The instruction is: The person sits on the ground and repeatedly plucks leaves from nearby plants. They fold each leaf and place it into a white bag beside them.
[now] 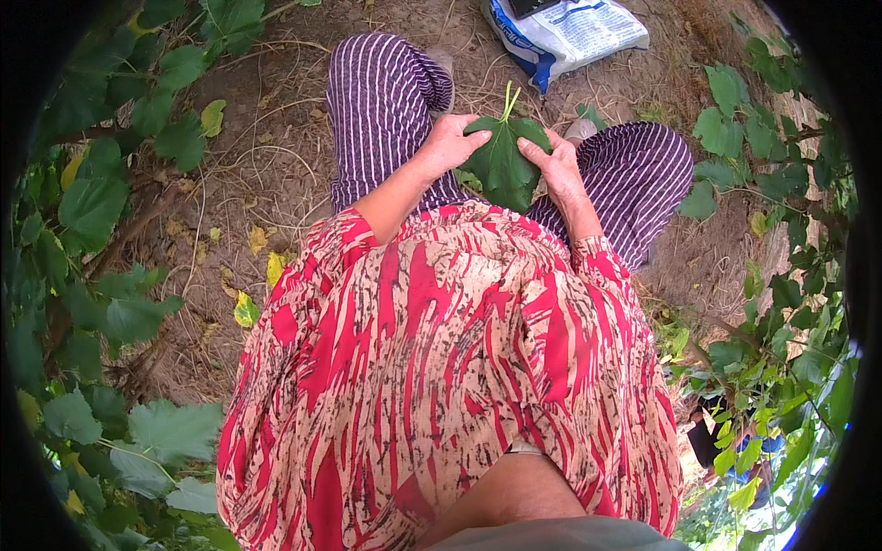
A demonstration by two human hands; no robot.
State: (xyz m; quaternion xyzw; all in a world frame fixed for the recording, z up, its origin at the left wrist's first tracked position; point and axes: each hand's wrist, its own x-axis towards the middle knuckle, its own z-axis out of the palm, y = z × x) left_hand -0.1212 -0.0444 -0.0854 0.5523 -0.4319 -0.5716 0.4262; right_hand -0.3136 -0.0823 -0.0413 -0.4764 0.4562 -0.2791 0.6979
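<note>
A small stack of broad, lobed green leaves [508,165] is held flat between both hands above my lap. Their pale stems point away from me, and the leaf tips point toward my body. My left hand [449,143] pinches the left edge, thumb on top and fingers hidden underneath. On the opposite edge, my right hand [559,169] grips in the same way with its thumb on the upper face. Paler green leaf pieces [468,180] show below the stack, partly covered by it. How many leaves are in the stack cannot be told.
A white and blue printed plastic sack [579,38] lies on the soil ahead, a dark object [534,7] on it. Leafy branches crowd the left [96,206] and right [778,138]. Dry stalks and yellow leaves [275,267] litter the ground [255,165]. Dark and blue shapes show through foliage lower right.
</note>
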